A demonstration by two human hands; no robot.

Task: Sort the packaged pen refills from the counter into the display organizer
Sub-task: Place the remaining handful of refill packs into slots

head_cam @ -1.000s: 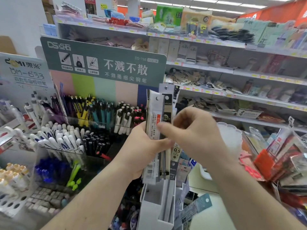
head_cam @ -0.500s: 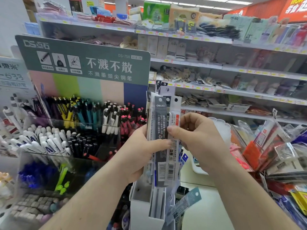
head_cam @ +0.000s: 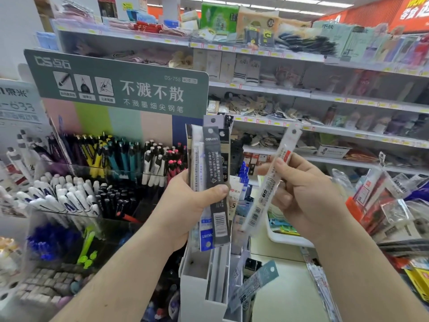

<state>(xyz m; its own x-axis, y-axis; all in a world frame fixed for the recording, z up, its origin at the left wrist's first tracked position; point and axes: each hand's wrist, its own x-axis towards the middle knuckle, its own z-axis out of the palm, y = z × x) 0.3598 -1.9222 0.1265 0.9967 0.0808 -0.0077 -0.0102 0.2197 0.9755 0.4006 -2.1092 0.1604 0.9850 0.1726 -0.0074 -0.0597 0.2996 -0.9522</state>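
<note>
My left hand point(head_cam: 185, 205) grips a stack of packaged pen refills point(head_cam: 211, 173), upright, with a dark grey pack in front and my thumb across it. To the right, my right hand point(head_cam: 304, 194) pinches a single white refill pack point(head_cam: 271, 182) with a red label, tilted and held apart from the stack. Below the hands stands the white display organizer point(head_cam: 197, 289) with narrow slots; grey refill packs point(head_cam: 218, 275) stand in one slot. A teal-topped pack point(head_cam: 255, 287) leans out of its right side.
A tiered pen display point(head_cam: 104, 173) with a green sign point(head_cam: 120, 87) fills the left. Store shelves point(head_cam: 301, 94) run behind. A white tray point(head_cam: 283, 235) and hanging packets point(head_cam: 383, 205) sit on the pale counter point(head_cam: 283, 291) to the right.
My right hand has drawn one white refill pack out of the stack and moved it to the right. The left hand keeps the rest; the dark grey pack now faces front.
</note>
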